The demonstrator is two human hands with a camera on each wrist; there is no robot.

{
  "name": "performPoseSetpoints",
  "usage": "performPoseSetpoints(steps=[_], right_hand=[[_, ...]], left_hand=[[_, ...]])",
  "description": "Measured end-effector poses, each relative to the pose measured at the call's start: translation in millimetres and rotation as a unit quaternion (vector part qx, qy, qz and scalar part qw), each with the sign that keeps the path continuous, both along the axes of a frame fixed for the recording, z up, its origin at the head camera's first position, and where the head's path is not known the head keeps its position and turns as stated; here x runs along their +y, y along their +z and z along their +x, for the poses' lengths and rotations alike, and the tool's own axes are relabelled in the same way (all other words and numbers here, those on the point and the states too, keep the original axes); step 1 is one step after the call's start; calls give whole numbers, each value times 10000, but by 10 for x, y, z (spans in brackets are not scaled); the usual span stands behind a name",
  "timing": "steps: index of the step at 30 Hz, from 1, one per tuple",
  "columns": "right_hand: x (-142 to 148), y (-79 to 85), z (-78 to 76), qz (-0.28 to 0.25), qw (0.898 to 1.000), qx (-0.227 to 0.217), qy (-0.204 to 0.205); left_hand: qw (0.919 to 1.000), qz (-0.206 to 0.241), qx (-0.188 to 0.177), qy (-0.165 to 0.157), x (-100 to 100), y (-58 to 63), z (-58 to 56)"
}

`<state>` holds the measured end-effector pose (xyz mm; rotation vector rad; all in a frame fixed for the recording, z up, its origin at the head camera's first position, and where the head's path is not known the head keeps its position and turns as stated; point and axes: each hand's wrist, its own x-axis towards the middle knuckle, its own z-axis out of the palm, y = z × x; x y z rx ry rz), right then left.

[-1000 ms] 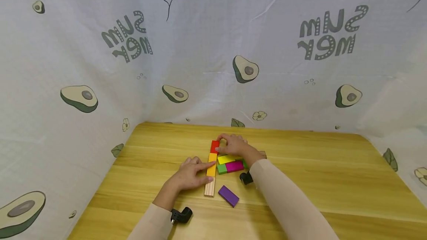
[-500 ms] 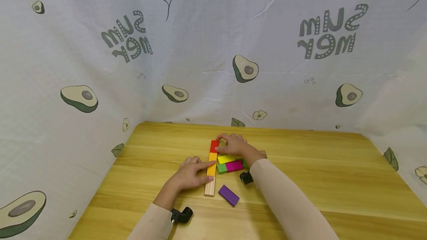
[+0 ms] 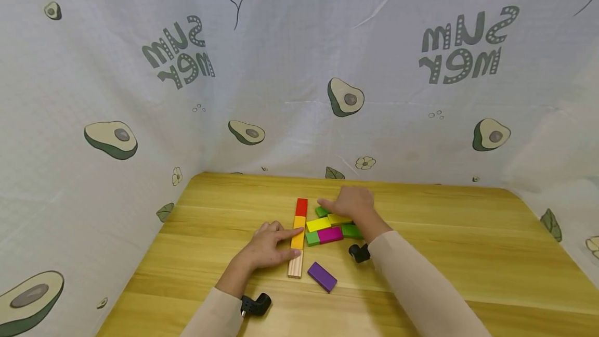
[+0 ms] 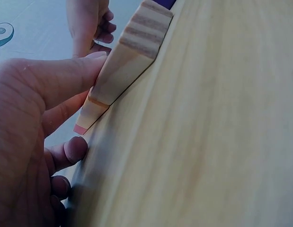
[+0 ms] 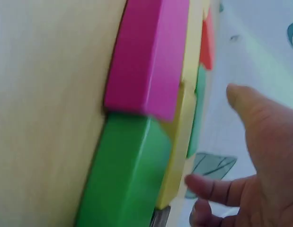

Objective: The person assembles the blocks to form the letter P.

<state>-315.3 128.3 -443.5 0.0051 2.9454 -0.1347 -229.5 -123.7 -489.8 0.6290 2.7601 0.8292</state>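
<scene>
My left hand [image 3: 267, 246] lies beside a straight row of wooden blocks. Its index finger reaches onto the orange block [image 3: 298, 225], and its thumb touches the plain wood block [image 4: 127, 56] at the near end. A red block [image 3: 301, 207] forms the far end. My right hand [image 3: 353, 203] is over the far side of a cluster of blocks, thumb and fingers apart, with nothing seen between them. Under and before it lie a yellow block [image 3: 318, 224], a magenta block [image 3: 330, 235] and a green block [image 5: 127, 165]. The hand hides part of the cluster.
A purple block [image 3: 322, 277] lies at an angle on the wooden table [image 3: 444, 254], nearer me than the cluster. White cloth [image 3: 290, 66] printed with avocados hangs behind and beside the table. A black wrist camera [image 3: 256, 304] sits at my left wrist.
My right hand has left the red block and moved right, over the cluster, uncovering a green block at its far side. The left hand and the row of blocks stay put.
</scene>
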Motion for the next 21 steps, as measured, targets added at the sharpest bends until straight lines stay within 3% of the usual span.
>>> performPoseSetpoints(steps=[4, 9, 12, 18, 21], right_hand=[[-71, -3, 97, -94, 9998, -168, -80], [-124, -112, 118, -700, 9972, 144, 203], [-120, -166, 63, -1168, 9922, 244, 360], [-52, -196, -117, -2054, 9778, -47, 416], [-52, -208, -213, -2281, 9726, 157, 423]], left_hand=[[10000, 11, 38, -20, -9, 6, 3], [10000, 8, 49, -51, -3, -9, -10], [10000, 20, 55, -40, -4, -14, -16], [10000, 16, 77, -26, -10, 3, -16], [10000, 34, 79, -40, -11, 3, -16]])
